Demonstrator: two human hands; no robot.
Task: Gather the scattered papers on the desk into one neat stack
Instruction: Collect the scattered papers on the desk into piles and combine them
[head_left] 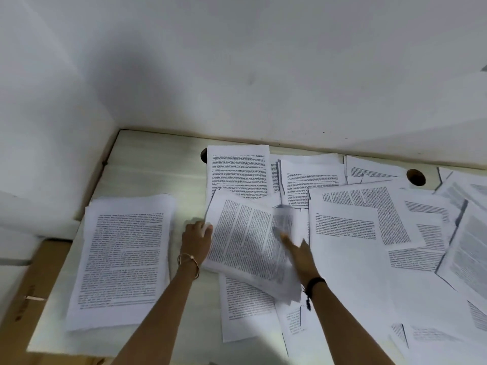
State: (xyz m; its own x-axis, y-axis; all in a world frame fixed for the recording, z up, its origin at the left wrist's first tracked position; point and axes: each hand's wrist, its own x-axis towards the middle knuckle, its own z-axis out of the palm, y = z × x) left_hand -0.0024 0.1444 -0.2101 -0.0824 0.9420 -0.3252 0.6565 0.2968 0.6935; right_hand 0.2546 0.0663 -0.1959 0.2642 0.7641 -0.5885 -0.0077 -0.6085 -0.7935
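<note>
So over on the far left, a brown cardboard box [34, 280] sat just left of the tidy stack [123, 259], tucked partly under the edge of the pale desk [147, 164]. The stack itself lay flat at the desk's left end, printed side up, edges roughly squared.

Just right of the stack, the person's left hand [196, 239], thin bangle [188, 262] on the wrist, had its fingers curled round the left edge of a tilted bundle of sheets [247, 241]. Further right of the stack, the right hand [299, 252], dark band [315, 283] on that wrist, was at the bundle's other side. It was too blurry to tell whether it gripped or only touched the paper. The hands were apart, with the bundle between them.

Well right of the stack, the scattered papers [369, 233] overlapped at all angles across the rest of the desk, with a round cable hole [415, 177] showing near the back wall.
</note>
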